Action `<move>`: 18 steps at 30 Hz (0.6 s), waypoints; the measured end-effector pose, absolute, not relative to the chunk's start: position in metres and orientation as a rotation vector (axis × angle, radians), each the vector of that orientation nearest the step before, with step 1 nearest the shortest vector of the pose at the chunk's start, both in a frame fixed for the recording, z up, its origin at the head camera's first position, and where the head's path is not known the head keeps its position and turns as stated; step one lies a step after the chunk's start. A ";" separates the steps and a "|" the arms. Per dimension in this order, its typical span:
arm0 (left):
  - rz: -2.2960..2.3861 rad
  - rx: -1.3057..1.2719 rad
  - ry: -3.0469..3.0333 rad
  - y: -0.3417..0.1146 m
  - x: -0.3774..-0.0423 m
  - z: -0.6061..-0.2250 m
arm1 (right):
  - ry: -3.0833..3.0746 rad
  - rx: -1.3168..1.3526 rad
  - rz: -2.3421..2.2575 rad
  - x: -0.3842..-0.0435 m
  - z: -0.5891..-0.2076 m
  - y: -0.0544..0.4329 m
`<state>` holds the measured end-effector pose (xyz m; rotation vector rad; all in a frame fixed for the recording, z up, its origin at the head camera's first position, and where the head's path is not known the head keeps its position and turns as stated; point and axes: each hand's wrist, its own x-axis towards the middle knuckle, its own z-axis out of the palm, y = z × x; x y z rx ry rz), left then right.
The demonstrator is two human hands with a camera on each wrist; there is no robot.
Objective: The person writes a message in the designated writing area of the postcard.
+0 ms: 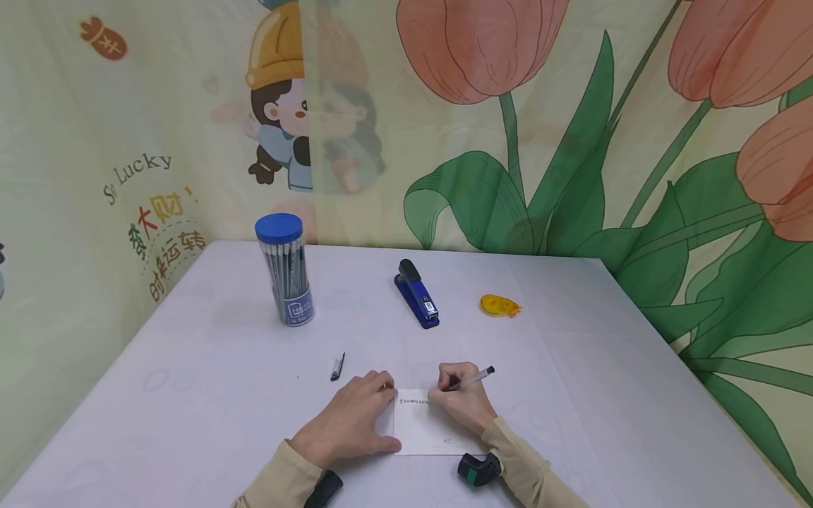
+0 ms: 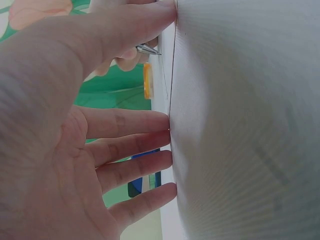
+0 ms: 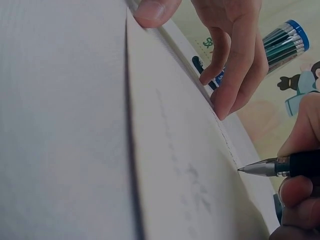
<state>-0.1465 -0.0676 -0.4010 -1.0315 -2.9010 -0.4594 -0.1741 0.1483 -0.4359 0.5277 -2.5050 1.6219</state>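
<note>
My right hand (image 1: 466,396) pinches a gel pen (image 1: 473,379) near its tip. In the right wrist view the pen's metal tip (image 3: 257,168) meets the white sheet of paper (image 3: 165,150). A line of small writing runs along the paper's top edge in the head view, with fainter marks lower down on the sheet (image 1: 419,430). At the sheet's left edge rests my left hand (image 1: 353,420), thumb and fingertips spread and touching down. From the left wrist, the left hand's fingers (image 2: 130,122) look fairly straight and hold nothing.
A dark pen cap (image 1: 337,367) lies left of the paper. Farther back are a blue-lidded tub of pencils (image 1: 288,275), a blue stapler (image 1: 416,295) and a yellow rounded object (image 1: 499,305). A printed curtain (image 1: 394,219) hangs behind the white table (image 1: 190,395).
</note>
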 end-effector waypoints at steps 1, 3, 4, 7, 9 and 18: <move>-0.459 -1.030 -2.903 -0.068 -0.146 -0.401 | -2.501 0.526 1.621 -0.174 -0.436 0.148; -0.460 -1.028 -2.905 -0.068 -0.146 -0.401 | -2.494 0.516 1.623 -0.174 -0.435 0.148; -0.461 -1.026 -2.908 -0.068 -0.146 -0.401 | -2.490 0.510 1.623 -0.174 -0.435 0.148; -0.462 -1.023 -2.910 -0.067 -0.146 -0.401 | -2.485 0.495 1.624 -0.174 -0.435 0.148; -0.461 -1.022 -2.912 -0.067 -0.146 -0.401 | -2.485 0.487 1.625 -0.174 -0.435 0.148; -0.463 -1.026 -2.907 -0.068 -0.146 -0.401 | -2.501 0.467 1.611 -0.174 -0.434 0.148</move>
